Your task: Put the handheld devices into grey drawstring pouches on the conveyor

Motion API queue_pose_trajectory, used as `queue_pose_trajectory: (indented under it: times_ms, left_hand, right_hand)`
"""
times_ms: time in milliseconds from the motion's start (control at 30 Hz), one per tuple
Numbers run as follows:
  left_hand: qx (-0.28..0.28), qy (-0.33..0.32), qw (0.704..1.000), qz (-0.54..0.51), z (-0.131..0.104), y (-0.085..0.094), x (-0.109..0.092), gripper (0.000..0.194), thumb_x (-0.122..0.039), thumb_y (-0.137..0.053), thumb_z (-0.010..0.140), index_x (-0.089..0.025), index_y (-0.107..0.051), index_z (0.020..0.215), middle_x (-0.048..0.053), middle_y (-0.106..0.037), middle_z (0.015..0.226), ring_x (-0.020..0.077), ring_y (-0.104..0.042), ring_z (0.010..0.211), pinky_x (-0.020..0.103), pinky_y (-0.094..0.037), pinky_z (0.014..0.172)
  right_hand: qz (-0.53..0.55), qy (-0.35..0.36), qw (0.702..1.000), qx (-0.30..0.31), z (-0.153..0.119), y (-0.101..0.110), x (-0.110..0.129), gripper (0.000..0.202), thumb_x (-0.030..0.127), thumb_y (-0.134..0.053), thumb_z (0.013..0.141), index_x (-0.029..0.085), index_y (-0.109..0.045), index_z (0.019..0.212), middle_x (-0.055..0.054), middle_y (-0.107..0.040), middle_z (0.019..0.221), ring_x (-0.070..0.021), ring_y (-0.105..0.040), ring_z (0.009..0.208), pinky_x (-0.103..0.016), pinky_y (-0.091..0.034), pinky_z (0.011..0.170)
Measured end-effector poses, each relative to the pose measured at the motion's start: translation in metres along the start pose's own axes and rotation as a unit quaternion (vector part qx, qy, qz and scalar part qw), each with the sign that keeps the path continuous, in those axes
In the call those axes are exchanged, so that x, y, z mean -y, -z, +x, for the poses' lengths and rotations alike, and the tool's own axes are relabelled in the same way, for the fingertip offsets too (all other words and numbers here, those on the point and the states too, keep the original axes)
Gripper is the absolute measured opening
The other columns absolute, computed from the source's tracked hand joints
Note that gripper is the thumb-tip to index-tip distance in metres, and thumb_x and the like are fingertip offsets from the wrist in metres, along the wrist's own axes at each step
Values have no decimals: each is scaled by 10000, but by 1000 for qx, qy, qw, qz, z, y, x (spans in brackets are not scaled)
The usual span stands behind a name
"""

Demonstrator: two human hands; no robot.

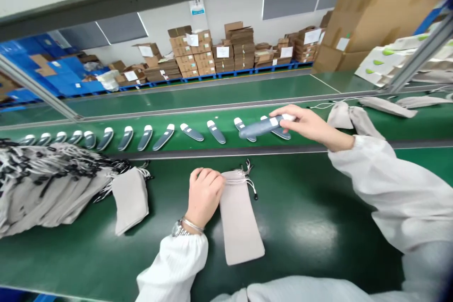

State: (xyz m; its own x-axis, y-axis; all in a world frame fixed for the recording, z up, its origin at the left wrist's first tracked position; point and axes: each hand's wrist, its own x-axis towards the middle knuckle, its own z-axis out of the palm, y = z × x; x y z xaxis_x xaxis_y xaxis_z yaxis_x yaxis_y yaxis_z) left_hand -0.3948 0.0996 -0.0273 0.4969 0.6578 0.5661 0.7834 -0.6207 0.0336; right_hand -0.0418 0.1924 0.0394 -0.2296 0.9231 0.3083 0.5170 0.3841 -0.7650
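The right hand (304, 122) has thumb and fingers clamped on the white end of a blue-grey handheld device (260, 126), which is raised, near level, over the belt's near side. Taking the pale drawstring pouch (242, 222) as dial centre, the device lies between 12 and 1 o'clock. The left hand (205, 193), at 10 o'clock, has its fingers together and curled at the pouch's upper edge; whether they pinch the fabric cannot be told. In this inspector's judgement, the device is light to moderate in weight, stiff, smooth enough to slip, and liable to scuff or crack if dropped; a hold around its broader middle would be steadier than one at the end. The pouch appears soft and limp, best taken by both sides of its mouth, clear of the cords (252, 184). It lies flat on a smooth green worktop (311, 198) showing glare. Beyond a dark edge strip, a green belt (187, 146) carries a spaced row of similar devices (145, 138) from 10 to 12 o'clock. A heap of pouches (53, 193) is noted at 9 o'clock, loose pouches (340, 115) at 2. Across the room, stacked cartons (194, 52) stand at 11 to 12 o'clock, against a pale wall.
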Motion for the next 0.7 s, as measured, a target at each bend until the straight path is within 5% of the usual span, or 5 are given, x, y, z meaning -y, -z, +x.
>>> queue_pose_trajectory:
  times_ms: [133, 267, 367, 567, 700]
  left_hand:
    - [3, 22, 999, -37, -4, -7, 2, 214, -88, -543, 920, -231, -647, 799, 0, -755, 882, 200, -663, 953, 480, -318, 1066]
    - [12, 35, 995, -93, -4, -1, 0, 222, -80, -507, 915, -233, -646, 832, 5, -755, 889, 194, -674, 952, 513, -290, 1110]
    - [24, 71, 979, -191, -1, 6, -7, 156, -134, -529, 926, -227, -614, 835, 4, -725, 873, 193, -649, 910, 495, -336, 1074]
    - [13, 153, 901, -406, 19, 22, -30, 134, -215, -570, 933, -214, -541, 803, 16, -564, 856, 165, -537, 799, 298, -437, 729]
    - [22, 150, 894, -422, 25, 32, -34, 122, -170, -547, 940, -215, -531, 828, 18, -592, 918, 159, -543, 844, 289, -420, 745]
  right_hand:
    - [0, 107, 993, 58, -14, -27, 46, 264, 275, -647, 880, 265, -702, 1138, -62, -645, 1170, -214, -634, 916, -339, -527, 760]
    - [-26, 172, 979, 107, -18, -41, 61, 264, 226, -630, 892, 258, -675, 1151, -67, -651, 1133, -241, -601, 1010, -348, -512, 786]
    - [-19, 174, 977, 126, -16, -45, 66, 312, 229, -656, 882, 248, -640, 1193, -63, -659, 1128, -223, -620, 942, -336, -511, 761]
    - [33, 162, 971, 173, -12, -63, 78, 290, 298, -650, 910, 222, -631, 1189, -55, -685, 1119, -193, -639, 887, -306, -517, 715]
    - [106, 93, 985, 97, -4, -62, 81, 283, 291, -636, 902, 210, -644, 1172, -56, -667, 1076, -170, -631, 804, -291, -542, 629]
